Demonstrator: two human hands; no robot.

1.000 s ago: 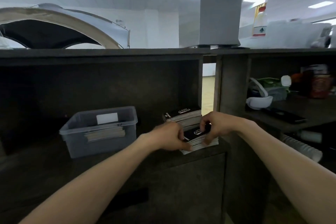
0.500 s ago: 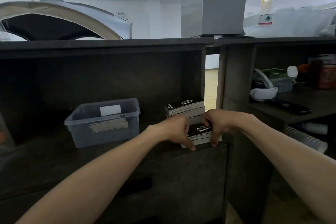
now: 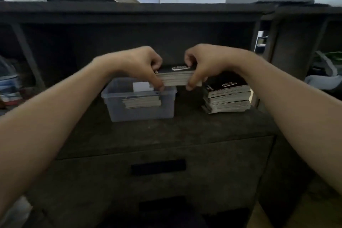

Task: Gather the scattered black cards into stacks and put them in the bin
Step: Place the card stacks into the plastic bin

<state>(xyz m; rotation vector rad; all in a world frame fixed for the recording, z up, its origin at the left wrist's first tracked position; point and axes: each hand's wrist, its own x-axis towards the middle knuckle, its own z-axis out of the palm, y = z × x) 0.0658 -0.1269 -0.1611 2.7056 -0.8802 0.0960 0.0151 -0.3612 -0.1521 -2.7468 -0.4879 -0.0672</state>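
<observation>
Both hands are raised level ahead of the person, with the forearms reaching in from the near left and near right and converging. The left hand (image 3: 140, 66) grips the left end of a thick stack of black cards with pale edges (image 3: 175, 77), fingers curled over its top and thumb hooked at its near lower corner. The right hand (image 3: 209, 65) grips the right end the same way, thumb pointing down at the near corner. The stack is held flat, off the surface, with a white logo on its black top face. It hangs over the far right part of a translucent grey plastic bin (image 3: 140, 114) and hides part of that bin's far rim. Through the bin's near wall a lower stack of cards (image 3: 141, 102) shows inside, with a small white rectangle (image 3: 141, 86) behind it. Right of the bin and apart from it, a taller uneven pile of the same black cards (image 3: 227, 98) sits on the dark wooden tabletop (image 3: 185, 131), partly hidden by the right wrist. A dark shelf board (image 3: 129, 11) spans above the hands, and below the tabletop's near edge is a drawer front (image 3: 92, 181) with a dark slot handle (image 3: 158, 167). Blurred grey and green objects (image 3: 323, 68) sit in the compartment at far right; what they are cannot be told.
</observation>
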